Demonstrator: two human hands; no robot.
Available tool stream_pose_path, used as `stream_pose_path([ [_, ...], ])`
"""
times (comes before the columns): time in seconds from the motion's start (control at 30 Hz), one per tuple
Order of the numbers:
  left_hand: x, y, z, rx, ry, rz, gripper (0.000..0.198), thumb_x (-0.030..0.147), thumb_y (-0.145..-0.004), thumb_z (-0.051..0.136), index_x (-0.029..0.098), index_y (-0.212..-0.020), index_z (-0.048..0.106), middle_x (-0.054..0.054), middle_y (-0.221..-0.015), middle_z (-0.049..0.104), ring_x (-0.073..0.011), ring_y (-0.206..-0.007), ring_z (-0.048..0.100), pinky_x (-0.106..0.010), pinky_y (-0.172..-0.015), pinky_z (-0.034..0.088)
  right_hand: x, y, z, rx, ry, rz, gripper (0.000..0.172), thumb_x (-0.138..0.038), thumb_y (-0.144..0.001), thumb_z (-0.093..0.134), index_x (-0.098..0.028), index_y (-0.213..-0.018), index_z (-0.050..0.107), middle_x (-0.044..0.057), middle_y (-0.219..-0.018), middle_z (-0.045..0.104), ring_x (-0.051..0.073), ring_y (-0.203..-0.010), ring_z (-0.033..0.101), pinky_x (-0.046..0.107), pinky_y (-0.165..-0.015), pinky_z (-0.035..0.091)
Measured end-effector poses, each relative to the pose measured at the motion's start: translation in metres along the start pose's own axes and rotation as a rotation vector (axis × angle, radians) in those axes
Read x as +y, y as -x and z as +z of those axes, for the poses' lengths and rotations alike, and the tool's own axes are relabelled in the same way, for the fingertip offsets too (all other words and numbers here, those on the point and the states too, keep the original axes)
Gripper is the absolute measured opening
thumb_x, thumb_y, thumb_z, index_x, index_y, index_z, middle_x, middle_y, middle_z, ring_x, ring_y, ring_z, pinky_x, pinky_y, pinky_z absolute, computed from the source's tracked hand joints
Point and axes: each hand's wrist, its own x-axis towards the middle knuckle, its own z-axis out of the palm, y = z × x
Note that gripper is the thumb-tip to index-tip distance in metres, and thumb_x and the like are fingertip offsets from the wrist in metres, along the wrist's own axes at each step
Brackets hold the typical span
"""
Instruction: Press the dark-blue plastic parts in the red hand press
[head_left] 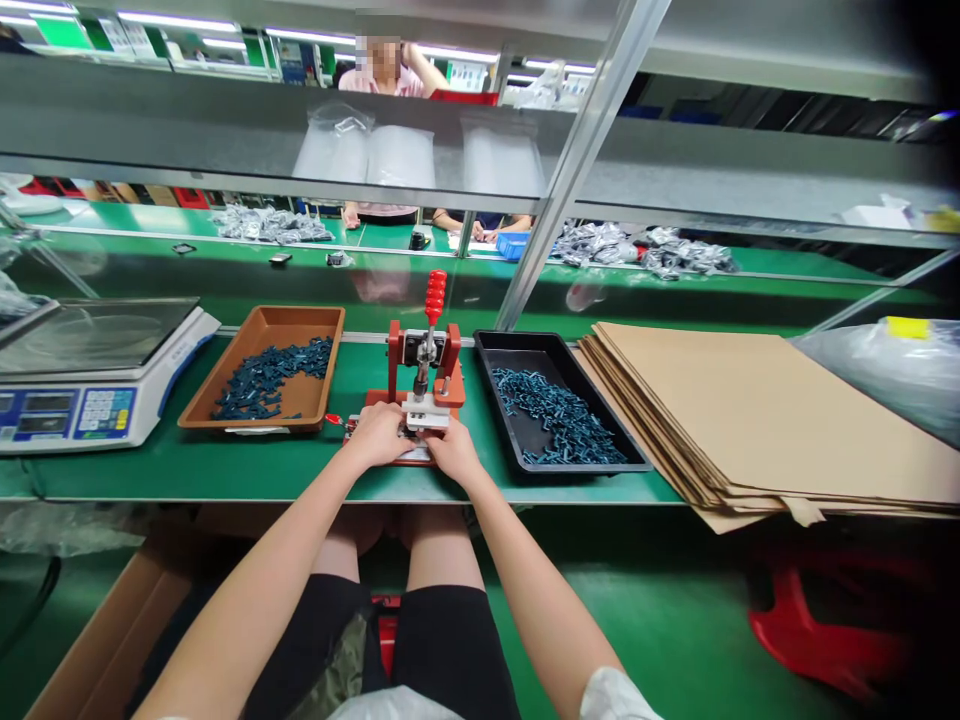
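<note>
Press [429, 372] stands between brown tray [262, 318] and black tray [510, 342], left hand [379, 433] and right hand [454, 450] curled at its base, what each grip holds hidden.

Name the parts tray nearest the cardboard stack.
The black tray, right beside the cardboard stack; the brown tray lies on the far side of the red press.
</note>
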Motion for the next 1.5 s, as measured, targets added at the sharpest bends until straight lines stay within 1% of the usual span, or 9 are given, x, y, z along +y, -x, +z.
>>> stream_pose_path([
  [0.5,0.004,0.009,0.000,0.028,0.029,0.046,0.024,0.034,-0.077,0.072,0.022,-0.097,0.075,-0.010,-0.115,0.073,-0.0328,-0.112,0.063,-0.045,-0.098,0.048,-0.003,0.003,-0.004,0.009,0.175,-0.175,0.027,-0.019,-0.086,0.059,-0.025,-0.104,0.078,0.007,-0.116,0.072,0.026,-0.108,0.068,0.041,-0.099,0.052],
  [0.6,-0.007,0.026,-0.005,0.216,0.059,0.076,0.026,0.032,-0.082,0.068,0.024,-0.105,0.074,-0.009,-0.125,0.069,-0.0312,-0.121,0.058,-0.048,-0.109,0.042,-0.005,0.004,-0.004,0.011,0.211,-0.157,0.028,-0.018,-0.087,0.059,-0.025,-0.107,0.077,0.007,-0.117,0.071,0.026,-0.109,0.067,0.041,-0.101,0.052],
  [0.7,-0.031,0.036,-0.016,0.567,0.113,-0.099,0.029,0.035,-0.089,0.059,0.023,-0.113,0.070,-0.011,-0.129,0.066,-0.0305,-0.126,0.055,-0.050,-0.116,0.037,-0.007,0.005,-0.004,-0.003,0.208,-0.165,0.027,-0.017,-0.087,0.059,-0.025,-0.105,0.077,0.007,-0.117,0.071,0.026,-0.110,0.066,0.040,-0.101,0.052],
  [0.77,-0.044,0.031,-0.022,0.682,0.225,-0.227,0.033,0.040,-0.091,0.055,0.020,-0.114,0.068,-0.013,-0.127,0.067,-0.0301,-0.126,0.057,-0.049,-0.114,0.040,-0.009,0.005,-0.005,0.006,0.200,-0.172,0.028,-0.016,-0.086,0.058,-0.024,-0.104,0.078,0.008,-0.117,0.070,0.026,-0.110,0.066,0.040,-0.101,0.052],
  [0.93,-0.029,0.000,-0.015,0.577,0.639,-0.324,0.048,0.049,-0.100,0.037,0.021,-0.134,0.056,-0.012,-0.136,0.064,-0.0261,-0.127,0.059,-0.043,-0.110,0.046,-0.009,0.004,-0.004,0.019,0.187,-0.149,0.028,-0.015,-0.083,0.059,-0.024,-0.102,0.078,0.007,-0.115,0.071,0.026,-0.109,0.066,0.040,-0.100,0.052],
  [1.07,-0.002,-0.006,0.000,0.390,0.543,-0.272,0.055,0.051,-0.100,0.035,0.024,-0.147,0.043,-0.011,-0.148,0.056,-0.0298,-0.138,0.051,-0.050,-0.116,0.039,-0.001,0.003,-0.006,0.025,0.116,-0.104,0.025,-0.017,-0.083,0.059,-0.022,-0.100,0.076,0.006,-0.111,0.072,0.024,-0.103,0.068,0.037,-0.096,0.053],
  [1.2,-0.008,-0.003,0.005,0.356,0.571,-0.147,0.053,0.047,-0.101,0.035,0.021,-0.146,0.043,-0.013,-0.154,0.049,-0.0267,-0.145,0.043,-0.047,-0.121,0.034,0.009,-0.003,-0.011,-0.009,0.034,0.066,0.024,-0.019,-0.081,0.059,-0.019,-0.101,0.073,0.006,-0.097,0.075,0.024,-0.091,0.070,0.037,-0.086,0.056],
  [1.33,-0.009,-0.010,-0.018,0.606,0.692,-0.238,0.051,0.046,-0.101,0.034,0.021,-0.145,0.041,-0.015,-0.154,0.046,-0.0255,-0.145,0.042,-0.046,-0.122,0.033,0.011,-0.011,-0.015,-0.111,-0.074,0.128,0.023,-0.018,-0.077,0.062,-0.018,-0.097,0.073,0.004,-0.091,0.076,0.023,-0.091,0.070,0.037,-0.088,0.055],
  [1.5,0.044,-0.038,-0.088,0.896,0.615,0.111,0.056,0.044,-0.097,0.048,0.023,-0.148,0.038,-0.013,-0.156,0.042,-0.0268,-0.147,0.038,-0.046,-0.123,0.031,0.006,-0.013,-0.013,-0.119,-0.176,0.143,0.022,-0.017,-0.076,0.063,-0.019,-0.095,0.072,0.004,-0.089,0.077,0.023,-0.086,0.072,0.037,-0.084,0.058],
])
